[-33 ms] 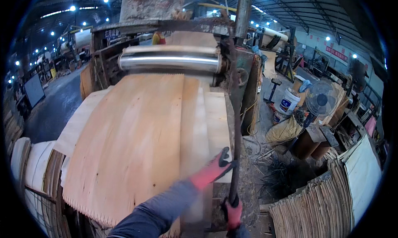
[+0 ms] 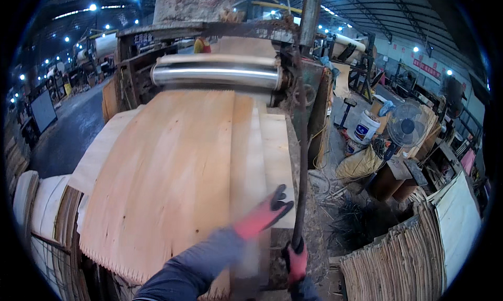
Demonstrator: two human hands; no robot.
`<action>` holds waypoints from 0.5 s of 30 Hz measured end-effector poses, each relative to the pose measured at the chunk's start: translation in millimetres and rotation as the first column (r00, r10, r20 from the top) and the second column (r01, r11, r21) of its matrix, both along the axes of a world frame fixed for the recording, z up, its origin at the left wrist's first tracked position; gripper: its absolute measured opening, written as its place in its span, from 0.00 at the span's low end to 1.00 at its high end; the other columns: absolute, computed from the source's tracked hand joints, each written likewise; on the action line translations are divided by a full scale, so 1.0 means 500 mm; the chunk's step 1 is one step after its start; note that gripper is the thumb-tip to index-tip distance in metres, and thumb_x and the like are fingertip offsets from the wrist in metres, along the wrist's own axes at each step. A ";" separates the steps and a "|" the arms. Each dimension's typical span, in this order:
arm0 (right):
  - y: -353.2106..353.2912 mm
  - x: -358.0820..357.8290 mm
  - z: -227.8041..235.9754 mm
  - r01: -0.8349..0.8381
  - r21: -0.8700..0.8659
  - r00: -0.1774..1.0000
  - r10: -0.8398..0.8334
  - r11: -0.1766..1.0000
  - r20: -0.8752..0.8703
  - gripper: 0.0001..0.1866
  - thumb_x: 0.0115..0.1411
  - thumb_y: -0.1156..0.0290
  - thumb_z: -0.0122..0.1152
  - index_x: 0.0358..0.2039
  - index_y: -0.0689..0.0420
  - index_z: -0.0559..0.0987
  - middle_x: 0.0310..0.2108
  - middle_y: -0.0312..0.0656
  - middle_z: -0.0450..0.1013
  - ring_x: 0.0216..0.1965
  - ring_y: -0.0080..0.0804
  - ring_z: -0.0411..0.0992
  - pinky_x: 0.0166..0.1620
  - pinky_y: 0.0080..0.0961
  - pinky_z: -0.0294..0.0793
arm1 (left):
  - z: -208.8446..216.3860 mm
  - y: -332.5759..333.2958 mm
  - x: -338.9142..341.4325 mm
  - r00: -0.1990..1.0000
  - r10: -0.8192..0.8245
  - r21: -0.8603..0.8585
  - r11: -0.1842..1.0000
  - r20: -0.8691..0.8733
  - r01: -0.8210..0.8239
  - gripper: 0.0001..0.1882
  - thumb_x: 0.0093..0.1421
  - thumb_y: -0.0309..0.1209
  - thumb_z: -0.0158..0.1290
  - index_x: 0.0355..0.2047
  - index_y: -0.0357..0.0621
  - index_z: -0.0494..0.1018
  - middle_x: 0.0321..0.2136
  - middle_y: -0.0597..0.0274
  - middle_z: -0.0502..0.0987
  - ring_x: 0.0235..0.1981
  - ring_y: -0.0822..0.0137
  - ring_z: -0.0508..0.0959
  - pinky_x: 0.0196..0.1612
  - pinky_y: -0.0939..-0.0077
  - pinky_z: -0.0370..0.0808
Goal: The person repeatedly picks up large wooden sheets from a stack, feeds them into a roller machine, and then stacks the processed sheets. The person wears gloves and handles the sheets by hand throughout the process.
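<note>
Head view: your left hand point(image 2: 262, 217), in a red glove with dark fingertips, reaches in from the bottom, just right of the frame's lower centre. Its fingers are spread apart, near the dark bar point(image 2: 303, 143) that runs upright right of centre; whether they touch the wood below, you cannot tell from here. Your right hand point(image 2: 297, 263), gloved alike, is lower and further right, its fingers clamped around the bar's lower end. A broad tan wood sheet point(image 2: 173, 170) with jagged ends fills the middle and lower left of the frame, overlapping a paler sheet point(image 2: 276, 149) on its right. At upper centre, beyond the sheets, lies a shiny metal roller point(image 2: 217, 76). A round fan point(image 2: 406, 125) and a white bucket point(image 2: 365, 128) stand at right; stacked sheets point(image 2: 395, 264) fill the lower right corner.
</note>
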State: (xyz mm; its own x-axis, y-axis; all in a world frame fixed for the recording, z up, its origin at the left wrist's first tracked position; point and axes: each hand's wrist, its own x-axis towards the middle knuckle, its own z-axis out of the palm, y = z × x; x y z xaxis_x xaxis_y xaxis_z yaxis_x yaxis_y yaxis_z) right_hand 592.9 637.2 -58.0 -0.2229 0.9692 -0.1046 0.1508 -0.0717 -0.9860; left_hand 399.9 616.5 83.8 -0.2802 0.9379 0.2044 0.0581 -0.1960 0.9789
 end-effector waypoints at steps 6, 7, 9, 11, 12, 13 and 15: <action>-0.046 -0.079 0.073 -0.110 0.388 0.614 -0.244 0.915 0.750 0.37 0.48 0.56 0.57 0.55 0.59 0.56 0.54 0.53 0.55 0.55 0.45 0.54 0.56 0.39 0.51 | 0.000 -0.529 -0.193 0.933 0.290 -0.136 0.937 -0.214 -0.323 0.28 0.54 0.24 0.47 0.55 0.38 0.52 0.50 0.54 0.63 0.51 0.66 0.64 0.53 0.75 0.60; -0.069 -0.078 0.082 -0.263 0.582 0.477 -0.420 0.770 0.772 0.38 0.48 0.57 0.57 0.55 0.61 0.56 0.56 0.52 0.51 0.58 0.45 0.49 0.58 0.40 0.47 | -0.022 -0.641 -0.226 0.880 0.412 -0.077 0.895 -0.235 -0.439 0.29 0.53 0.26 0.49 0.55 0.39 0.54 0.50 0.53 0.64 0.50 0.65 0.65 0.52 0.75 0.62; -0.152 -0.065 0.173 -0.143 0.680 0.684 -0.425 0.719 0.593 0.39 0.47 0.63 0.58 0.56 0.64 0.53 0.58 0.54 0.48 0.59 0.49 0.45 0.60 0.39 0.42 | -0.051 -0.841 -0.313 0.576 0.502 -0.030 0.736 -0.645 -0.676 0.29 0.51 0.26 0.52 0.53 0.39 0.56 0.48 0.50 0.64 0.48 0.60 0.66 0.51 0.70 0.62; -0.238 -0.065 0.180 -0.165 0.746 0.778 -0.380 0.645 0.500 0.40 0.46 0.63 0.59 0.56 0.64 0.53 0.57 0.56 0.48 0.59 0.50 0.46 0.59 0.40 0.43 | -0.070 -0.985 -0.384 0.144 0.455 0.116 0.496 -0.879 -0.861 0.31 0.50 0.34 0.52 0.53 0.42 0.57 0.46 0.48 0.64 0.45 0.51 0.66 0.48 0.64 0.63; -0.289 -0.067 0.195 -0.207 0.748 0.798 -0.333 0.631 0.502 0.40 0.45 0.62 0.59 0.56 0.64 0.53 0.57 0.56 0.48 0.59 0.50 0.46 0.59 0.40 0.43 | -0.099 -1.051 -0.434 0.053 0.380 0.108 0.392 -0.924 -0.914 0.32 0.50 0.38 0.52 0.54 0.41 0.56 0.48 0.48 0.63 0.45 0.50 0.65 0.48 0.62 0.62; -0.346 -0.108 0.184 -0.386 0.690 0.795 -0.160 0.612 0.586 0.41 0.44 0.61 0.60 0.55 0.64 0.54 0.57 0.56 0.48 0.59 0.51 0.45 0.59 0.41 0.43 | -0.129 -1.115 -0.477 -0.065 0.275 0.147 0.286 -0.959 -0.947 0.34 0.50 0.41 0.51 0.54 0.40 0.54 0.49 0.48 0.62 0.46 0.50 0.64 0.48 0.59 0.60; -0.489 -0.221 0.191 -0.720 0.509 0.603 0.060 0.472 0.796 0.44 0.41 0.57 0.62 0.55 0.63 0.55 0.57 0.56 0.48 0.59 0.51 0.44 0.59 0.44 0.42 | -0.176 -1.205 -0.527 0.152 0.187 -0.136 0.096 -0.971 -0.986 0.37 0.50 0.48 0.50 0.54 0.38 0.53 0.51 0.47 0.60 0.50 0.52 0.62 0.51 0.57 0.58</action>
State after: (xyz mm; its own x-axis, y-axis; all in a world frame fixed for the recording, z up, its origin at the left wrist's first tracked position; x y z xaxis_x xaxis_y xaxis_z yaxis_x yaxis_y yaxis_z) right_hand 482.5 392.9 37.3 -0.7957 0.5360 0.2820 0.4827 0.8425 -0.2393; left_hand 136.6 13.8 -4.2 -0.9534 0.2377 0.1855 0.2687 0.9489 0.1651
